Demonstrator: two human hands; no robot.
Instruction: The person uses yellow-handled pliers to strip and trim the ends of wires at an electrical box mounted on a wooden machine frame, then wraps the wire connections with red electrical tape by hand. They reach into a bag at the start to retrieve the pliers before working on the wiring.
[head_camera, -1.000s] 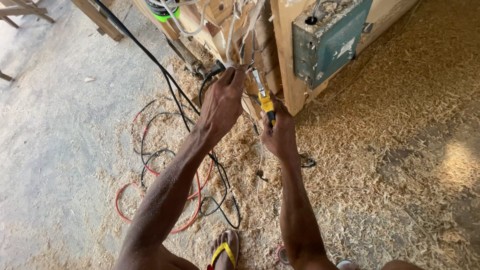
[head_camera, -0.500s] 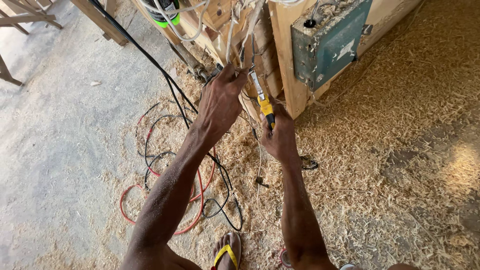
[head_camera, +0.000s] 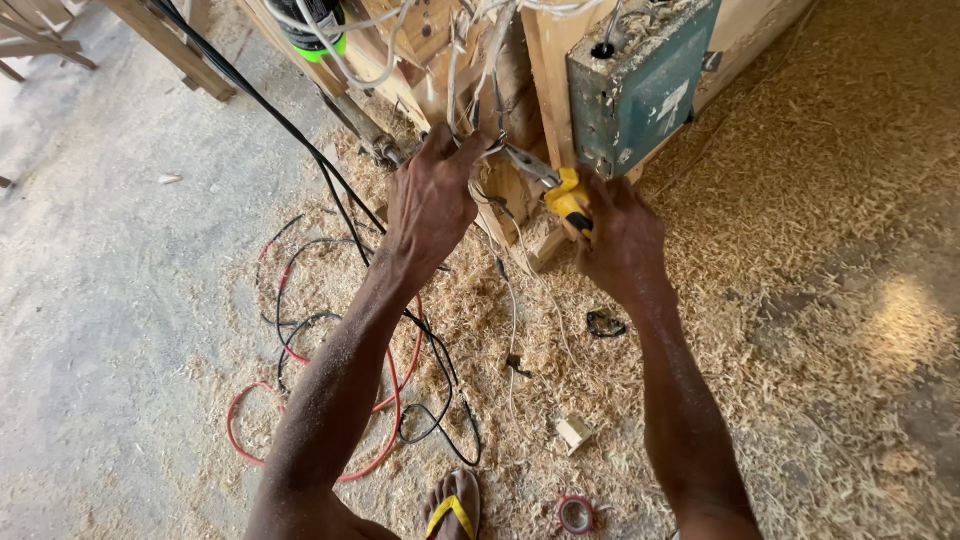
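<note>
My left hand pinches thin white wires that hang down from a wooden frame. Yellow-handled pliers are gripped in my right hand, and their metal jaws reach up-left to the wires right beside my left fingertips. A weathered blue-green metal box is fixed to the frame just above my right hand. The upper ends of the wires run out of view.
Red and black cables lie tangled on the concrete floor to the left. Sawdust covers the ground to the right. A roll of tape, a small white block and my sandalled foot are near the bottom edge.
Both hands have stayed at the wires, with the pliers tipping from near upright to a slant toward the wires. The view has shifted slightly.
</note>
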